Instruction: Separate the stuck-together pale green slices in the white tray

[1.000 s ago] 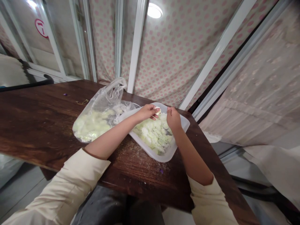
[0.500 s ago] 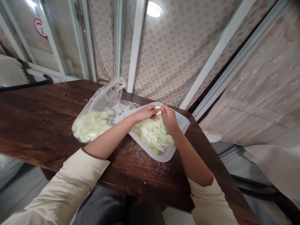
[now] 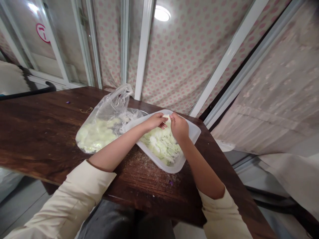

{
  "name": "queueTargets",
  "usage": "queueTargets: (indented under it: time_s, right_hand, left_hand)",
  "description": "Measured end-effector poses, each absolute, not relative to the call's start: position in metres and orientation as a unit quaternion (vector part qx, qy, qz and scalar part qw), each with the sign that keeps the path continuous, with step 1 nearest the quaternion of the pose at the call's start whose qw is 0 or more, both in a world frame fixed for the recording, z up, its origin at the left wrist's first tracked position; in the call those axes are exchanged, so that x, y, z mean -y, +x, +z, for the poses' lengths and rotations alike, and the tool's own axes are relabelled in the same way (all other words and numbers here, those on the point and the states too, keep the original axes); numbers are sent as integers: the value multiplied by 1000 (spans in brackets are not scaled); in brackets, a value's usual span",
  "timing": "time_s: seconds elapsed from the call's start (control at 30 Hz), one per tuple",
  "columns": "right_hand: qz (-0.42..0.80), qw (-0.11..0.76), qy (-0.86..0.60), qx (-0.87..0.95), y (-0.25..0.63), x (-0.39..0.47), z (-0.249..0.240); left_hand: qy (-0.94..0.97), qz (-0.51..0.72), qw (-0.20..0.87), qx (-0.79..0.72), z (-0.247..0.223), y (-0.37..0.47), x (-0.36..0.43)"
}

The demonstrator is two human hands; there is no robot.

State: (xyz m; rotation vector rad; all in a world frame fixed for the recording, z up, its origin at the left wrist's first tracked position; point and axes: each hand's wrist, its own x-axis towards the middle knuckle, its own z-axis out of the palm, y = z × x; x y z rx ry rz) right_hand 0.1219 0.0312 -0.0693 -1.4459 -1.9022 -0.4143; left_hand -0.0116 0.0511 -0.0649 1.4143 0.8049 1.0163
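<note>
Two bare hands meet above the one tub (image 3: 174,168) on the desk (image 3: 40,136), and between them is a single pale scrap (image 3: 167,117). The left hand (image 3: 157,121) has its grip closed on the scrap's near side, thumb against fingers, the other fingers curled loosely beneath. The right hand (image 3: 179,126) has its grip pinched on the opposite edge, its fist turned so that I see mostly the back of it. The scrap is over the far part of the tub, above a heap (image 3: 160,144) of pale green and white shreds too tangled to count. Just left of the tub stands one clear bag (image 3: 107,106), its top gathered upward, with more pale green pieces inside; these I cannot count either. Two purple bits lie on the desk, one (image 3: 67,102) beyond the bag and one (image 3: 170,183) in front of the tub, near a scatter of crumbs (image 3: 141,167). One thin strand (image 3: 86,110) lies behind the bag. Two cream sleeves (image 3: 91,182) are pushed up to about the elbows.
</note>
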Motion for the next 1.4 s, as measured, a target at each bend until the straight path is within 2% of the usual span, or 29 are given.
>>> queueTargets:
  time_s: [0.13,0.33,0.7,0.87,0.97,1.03,1.2,1.4]
  right_hand:
    - [-118,368,-558,734,121,-30,-69]
    - [-83,396,-539,739,119,-26,-66]
    - [-28,453,-502,736,126,-35,-70]
    - [116,524,-442,719,133,-46,-72]
    - [244,522,-420,701,134,-50,-74]
    - [275,515,-409,701,133,-51,-74]
    - [254,526,-395,709,133,-52,-76]
    - [191,497,-431,728,130,-48,-75]
  left_hand:
    - [585,486,568,-314,-63,-12,-50]
    - [598,543,501,-310,-62,-12,-49]
    - [602,525,508,-323,-61,-15,-48]
    - [608,528,486,-340,-63,-17,-51]
    - [608,526,486,-344,-64,-17,-53]
    - [611,523,486,-341,-65,-17,-53]
    - [611,518,488,-346,-64,-17,-51]
    - [607,508,502,-348,-61,-18,-48]
